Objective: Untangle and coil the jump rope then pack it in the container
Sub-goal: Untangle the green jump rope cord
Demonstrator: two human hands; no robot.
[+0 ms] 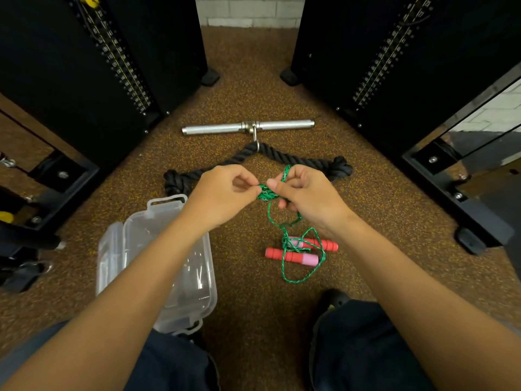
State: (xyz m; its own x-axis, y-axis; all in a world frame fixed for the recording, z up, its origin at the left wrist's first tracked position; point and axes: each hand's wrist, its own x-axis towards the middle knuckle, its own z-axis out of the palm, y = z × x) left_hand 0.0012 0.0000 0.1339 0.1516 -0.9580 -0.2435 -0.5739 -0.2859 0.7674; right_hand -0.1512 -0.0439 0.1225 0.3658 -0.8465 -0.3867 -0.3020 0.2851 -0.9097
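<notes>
A green jump rope [284, 221] is bunched into a knot held up between both hands. My left hand [225, 193] pinches the knot from the left. My right hand [304, 193] grips the rope from the right, with a loop sticking up past its fingers. The rest of the rope hangs down to the floor and loops around its two red and pink handles [293, 255], which lie side by side. A clear plastic container [135, 249] stands open on the floor at the lower left, partly hidden by my left forearm.
A thick black rope [282, 158] clipped to a steel bar [248, 127] lies on the speckled floor just beyond my hands. Black weight-stack machines [98, 66] stand left and right. My knees [366, 348] are at the bottom edge.
</notes>
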